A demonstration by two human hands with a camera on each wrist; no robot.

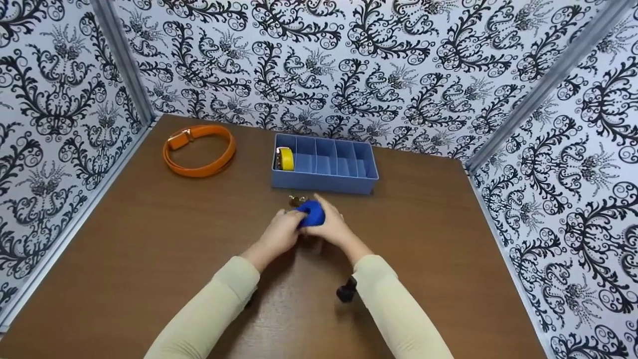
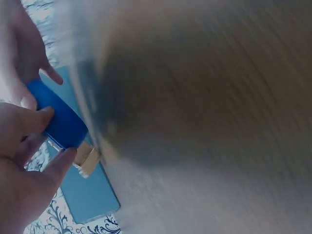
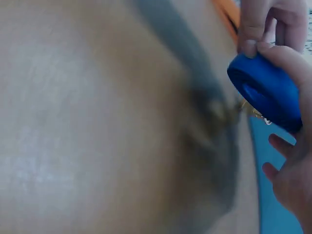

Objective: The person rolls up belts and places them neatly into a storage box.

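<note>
Blue roll [image 1: 315,213]: coiled, hole at centre, gold piece [image 1: 295,201] showing beside it, held over table [image 1: 423,239] near tray's front | left hand [image 1: 281,232]: thumb and finger pinching blue roll | right hand [image 1: 331,227]: clamped on it too | tray [image 1: 321,183]: five compartments, yellow roll [image 1: 287,158] in leftmost
</note>
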